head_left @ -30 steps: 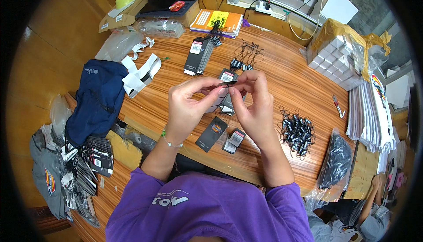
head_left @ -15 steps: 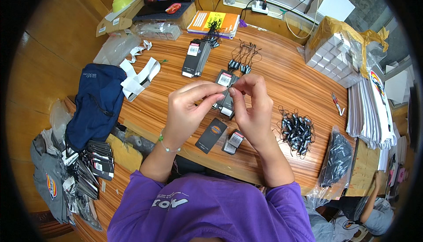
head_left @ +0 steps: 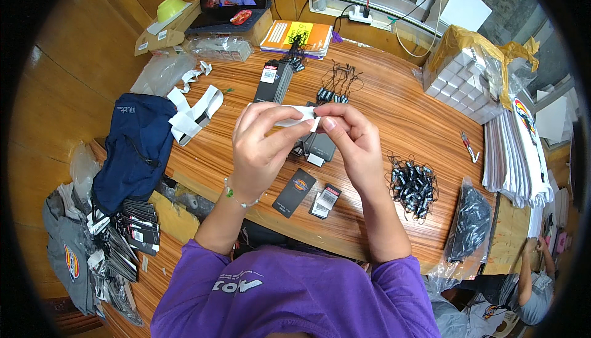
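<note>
In front of my chest, my left hand (head_left: 258, 147) pinches a flat white paper piece (head_left: 295, 116) between thumb and fingers. My right hand (head_left: 354, 138) is closed at its right end, thumb against forefinger. A small dark bit shows at those fingertips, too small to name. Below my hands lies a stack of black hang tags (head_left: 321, 147), partly covered by them. Nearer me are a single black tag (head_left: 294, 193) and small tags with barcode labels (head_left: 325, 201). Black tag strings (head_left: 335, 85) fan out beyond the stack.
To the right lie a tangled heap of black strings (head_left: 411, 187), small snips (head_left: 470, 147) and a bag of black strings (head_left: 471, 227). Stacked white boxes (head_left: 458, 79) stand at the back right. Another tag stack (head_left: 274, 82), curled white strips (head_left: 196, 113) and a blue bag (head_left: 134, 147) are left.
The white paper piece now shows between my hands, where only pinched fingertips showed before. My right fingers have curled in more. At lower right, another person's arms have moved.
</note>
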`<state>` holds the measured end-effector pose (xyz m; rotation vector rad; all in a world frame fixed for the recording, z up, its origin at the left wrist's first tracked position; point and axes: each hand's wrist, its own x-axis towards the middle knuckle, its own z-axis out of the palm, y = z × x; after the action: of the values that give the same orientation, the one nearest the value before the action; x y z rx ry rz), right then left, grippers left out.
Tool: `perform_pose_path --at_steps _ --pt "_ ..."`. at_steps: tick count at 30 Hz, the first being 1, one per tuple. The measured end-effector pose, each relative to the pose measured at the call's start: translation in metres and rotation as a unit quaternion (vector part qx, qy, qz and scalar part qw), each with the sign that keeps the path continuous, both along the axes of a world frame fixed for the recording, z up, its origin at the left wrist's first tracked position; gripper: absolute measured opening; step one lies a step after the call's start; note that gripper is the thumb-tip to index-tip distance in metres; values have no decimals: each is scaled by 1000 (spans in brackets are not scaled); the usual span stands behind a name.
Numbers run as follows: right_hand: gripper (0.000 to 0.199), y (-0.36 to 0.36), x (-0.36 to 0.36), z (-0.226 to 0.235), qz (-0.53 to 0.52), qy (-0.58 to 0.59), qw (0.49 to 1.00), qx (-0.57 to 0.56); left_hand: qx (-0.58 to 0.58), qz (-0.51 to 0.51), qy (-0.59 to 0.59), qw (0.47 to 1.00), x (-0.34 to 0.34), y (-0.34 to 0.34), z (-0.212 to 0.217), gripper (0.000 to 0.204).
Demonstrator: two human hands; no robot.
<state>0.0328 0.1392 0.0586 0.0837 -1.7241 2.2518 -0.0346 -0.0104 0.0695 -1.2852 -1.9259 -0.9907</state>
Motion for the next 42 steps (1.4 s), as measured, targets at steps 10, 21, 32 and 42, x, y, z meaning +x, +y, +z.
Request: perform_pose_path --at_steps 10,21,32,42 --pt "6 11 -5 -12 139 -60 982 -116 -77 -27 126 989 -5 -2 4 14" --pt "15 27 -12 -10 150 81 942 -289 -85 -166 -92 978 -7 -3 -5 11" --pt "18 20 -11 -10 254 72 883 -388 -42 -17 160 986 -2 -9 -8 6" --pt "11 25 -16 -17 202 99 867 -444 119 -247 -514 812 9 19 -61 20"
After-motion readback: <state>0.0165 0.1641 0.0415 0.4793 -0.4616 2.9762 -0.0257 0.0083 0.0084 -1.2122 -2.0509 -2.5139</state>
